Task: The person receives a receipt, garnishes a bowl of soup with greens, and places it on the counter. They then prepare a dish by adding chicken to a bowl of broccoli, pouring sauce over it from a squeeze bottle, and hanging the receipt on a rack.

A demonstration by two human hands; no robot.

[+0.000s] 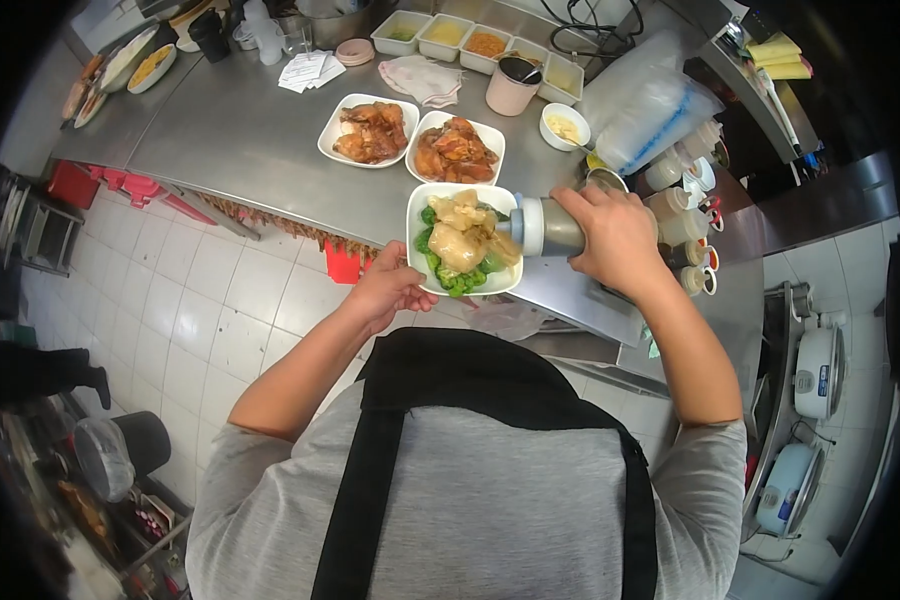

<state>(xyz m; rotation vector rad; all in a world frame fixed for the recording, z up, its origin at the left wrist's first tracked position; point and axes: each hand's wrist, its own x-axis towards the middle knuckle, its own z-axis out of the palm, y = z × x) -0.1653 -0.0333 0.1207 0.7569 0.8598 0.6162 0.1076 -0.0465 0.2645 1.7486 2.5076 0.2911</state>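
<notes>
My left hand point(394, 284) grips the lower left edge of a square white bowl point(512, 280), thumb at the rim. Inside it lie green broccoli point(460, 281) and pale pieces of meat point(457, 243) with a glossy light-brown sauce. My right hand point(615, 232) is wrapped round a squeeze bottle point(560, 228) with a white collar and brownish contents. The bottle is tipped on its side, its nozzle pointing left over the bowl's right rim. Just beyond stand two more square white bowls point(413, 107) point(501, 140) of browned chicken pieces point(457, 151).
Along the back are white tubs of toppings point(486, 43), a pink container point(510, 90) of dark sauce with a spoon, and a folded cloth point(422, 80). A small round bowl point(564, 127), plastic bags point(655, 110) and several bottles point(682, 227) crowd the right side.
</notes>
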